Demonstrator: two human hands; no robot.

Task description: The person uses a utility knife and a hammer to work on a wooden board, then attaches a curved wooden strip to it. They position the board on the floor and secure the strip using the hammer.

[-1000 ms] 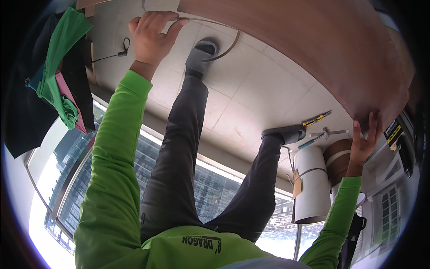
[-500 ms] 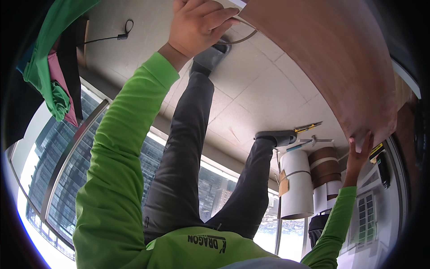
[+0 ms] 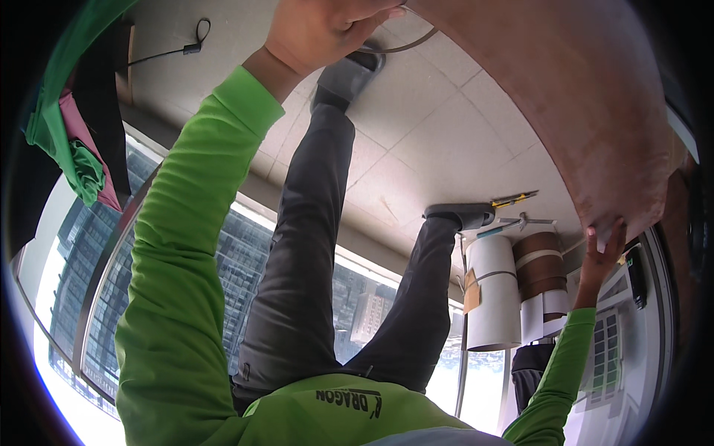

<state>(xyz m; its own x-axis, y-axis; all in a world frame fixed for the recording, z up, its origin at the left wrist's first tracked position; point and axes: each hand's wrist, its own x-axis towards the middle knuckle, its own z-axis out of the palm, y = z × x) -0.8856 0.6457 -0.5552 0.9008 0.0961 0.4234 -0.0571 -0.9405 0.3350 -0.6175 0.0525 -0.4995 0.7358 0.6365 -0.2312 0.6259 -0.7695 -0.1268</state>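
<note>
A large, curved brown sheet (image 3: 565, 97) fills the upper right of the head view, bent along its length. My left hand (image 3: 320, 33) is at the top edge beside the sheet's near corner. Its fingers are closed in a pinch, but the picture's edge cuts them off and I cannot tell what they hold. A thin grey-brown strip (image 3: 416, 43) curves out just below those fingertips. At the sheet's other end, my right hand (image 3: 601, 256) grips the lower edge, with thumb and a finger showing against the surface.
White and brown rolls (image 3: 492, 297) stand by the window, near a yellow cutter knife (image 3: 513, 198) and a hammer-like tool (image 3: 513, 224) on the tiled floor (image 3: 424, 141). A black looped cable (image 3: 192, 48) lies at upper left. Green cloth (image 3: 82, 167) hangs at far left.
My left hand has shifted up and slightly left, partly out of the picture. The sheet and my right hand sit a little farther right. The whole view has tilted slightly.
</note>
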